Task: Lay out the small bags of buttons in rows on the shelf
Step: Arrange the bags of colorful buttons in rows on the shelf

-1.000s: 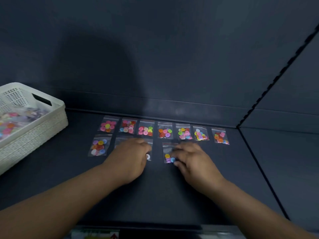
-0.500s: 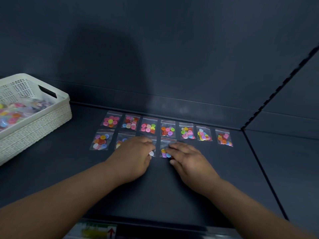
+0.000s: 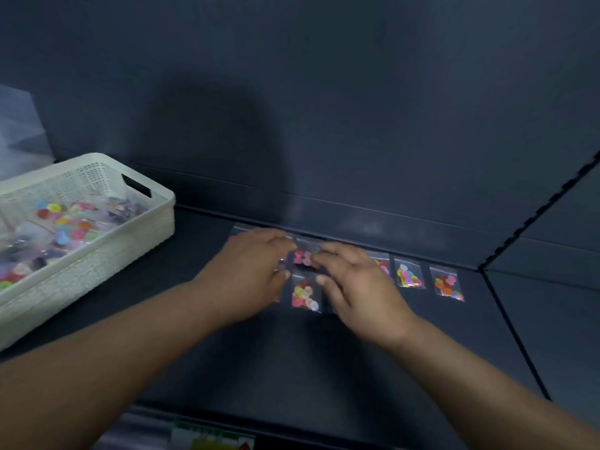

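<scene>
left fingers (image 3: 280, 243): straight, laid flat over the back row of bags right of the basket (image 3: 130, 251). Gripping nothing.
right fingers (image 3: 336, 252): same, flat and loose, tips nearly meeting the left ones. Nothing pinched.
contact: blurred here, so can't say if the tips press the plastic or hover just above it.
pink bag (image 3: 303, 257): back row, showing in the gap between the two sets of fingertips.
front bag (image 3: 305, 295): second row, just nearer than the pink bag, framed by both thumbs, uncovered.
why flat: my read is that the palms are squaring bags into line, not lifting. Slippery plastic slides more easily under flat fingers than in a pinch.
left hand (image 3: 256, 271): palm down, low over the shelf (image 3: 292, 368), the hand nearer the basket.
right hand (image 3: 360, 282): mirror pose, further from the basket, angled in toward the left hand.
forearms: both enter from the bottom edge and converge.
yellow-mix bag (image 3: 409, 276): lies clear of the right hand, on the side away from the basket.
orange-mix bag (image 3: 449, 284): furthest from the basket, ends the back row, evenly spaced from the yellow-mix bag.
basket stock: plenty of bags inside, so I'd judge the second row barely started.
</scene>
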Motion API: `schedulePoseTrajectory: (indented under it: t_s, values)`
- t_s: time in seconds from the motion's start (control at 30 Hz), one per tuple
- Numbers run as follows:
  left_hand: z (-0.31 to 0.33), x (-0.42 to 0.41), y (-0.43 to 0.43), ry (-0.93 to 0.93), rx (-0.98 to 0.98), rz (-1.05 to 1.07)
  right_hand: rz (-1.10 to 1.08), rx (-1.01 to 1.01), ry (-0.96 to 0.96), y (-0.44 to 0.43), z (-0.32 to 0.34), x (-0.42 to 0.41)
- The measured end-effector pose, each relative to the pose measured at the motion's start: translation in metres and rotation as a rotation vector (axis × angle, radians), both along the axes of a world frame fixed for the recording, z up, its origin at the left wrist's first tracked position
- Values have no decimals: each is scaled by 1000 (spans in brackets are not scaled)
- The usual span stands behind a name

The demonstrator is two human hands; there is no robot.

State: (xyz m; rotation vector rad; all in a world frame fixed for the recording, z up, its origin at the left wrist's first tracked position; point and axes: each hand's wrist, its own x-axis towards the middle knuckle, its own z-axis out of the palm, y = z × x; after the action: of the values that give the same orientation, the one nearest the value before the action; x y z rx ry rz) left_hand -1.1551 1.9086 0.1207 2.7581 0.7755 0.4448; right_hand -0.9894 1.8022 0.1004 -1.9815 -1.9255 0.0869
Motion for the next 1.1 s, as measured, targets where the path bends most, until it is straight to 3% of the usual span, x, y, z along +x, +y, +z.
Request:
schedulePoseTrajectory:
  t_s: [0.3,0.6,0.9,1.1]
  values:
    - [58,-129,77,93,238,291,173,106,-11,99,44,-97]
    - [59,-274,120,178,158,548,384,13,-69,181,58,-207]
    - [24,-318,147,187,-29,539,390,-237,-56,245,40,-267]
    - [19,-311,162,79,41,432,300,-442,-36,283,27,-268]
